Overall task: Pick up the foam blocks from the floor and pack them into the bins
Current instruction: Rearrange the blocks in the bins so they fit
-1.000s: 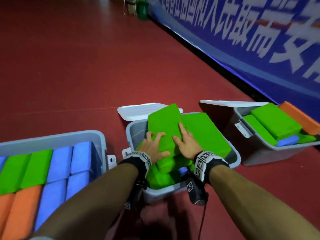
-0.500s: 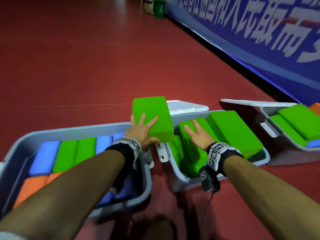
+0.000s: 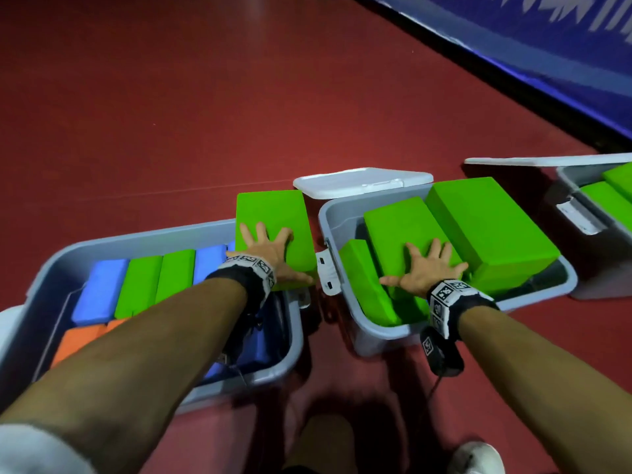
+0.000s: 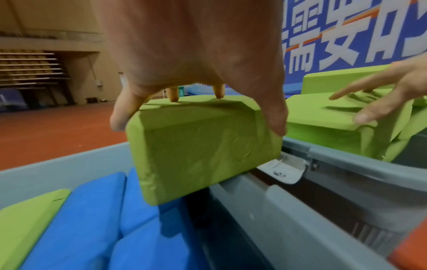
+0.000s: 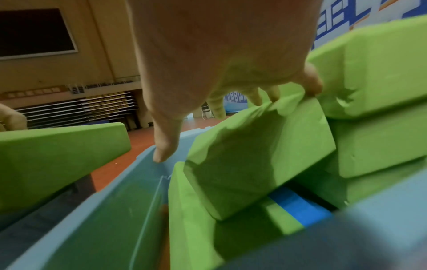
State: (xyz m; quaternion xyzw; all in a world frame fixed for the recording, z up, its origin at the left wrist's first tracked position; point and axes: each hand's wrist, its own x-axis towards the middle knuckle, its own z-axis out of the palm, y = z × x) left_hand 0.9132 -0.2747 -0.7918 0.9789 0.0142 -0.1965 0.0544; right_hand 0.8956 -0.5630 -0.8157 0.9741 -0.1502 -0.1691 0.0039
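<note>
My left hand [image 3: 270, 254] grips a green foam block [image 3: 273, 217] from above, thumb and little finger round its sides. The block [image 4: 198, 151] hangs tilted over the right end of the left grey bin [image 3: 136, 234], above its blue blocks [image 4: 92, 219]. That bin holds blue, green and orange blocks in rows. My right hand [image 3: 427, 271] lies spread flat on a tilted green block [image 3: 393, 224] in the middle grey bin [image 3: 333, 217], which is piled with green blocks. In the right wrist view the fingertips [image 5: 312, 87] touch that block [image 5: 254, 160] and the thumb points down free.
A white lid [image 3: 359, 181] lies behind the middle bin. A third grey bin [image 3: 567, 176] with green blocks stands at the far right, with its lid [image 3: 547, 160] behind it. A blue banner wall [image 3: 513, 46] runs along the right. My shoe [image 3: 475, 456] is on the red floor.
My left hand has carried the green block from the middle bin leftward over the left bin. My right hand stays on the middle bin's blocks, now spread flat.
</note>
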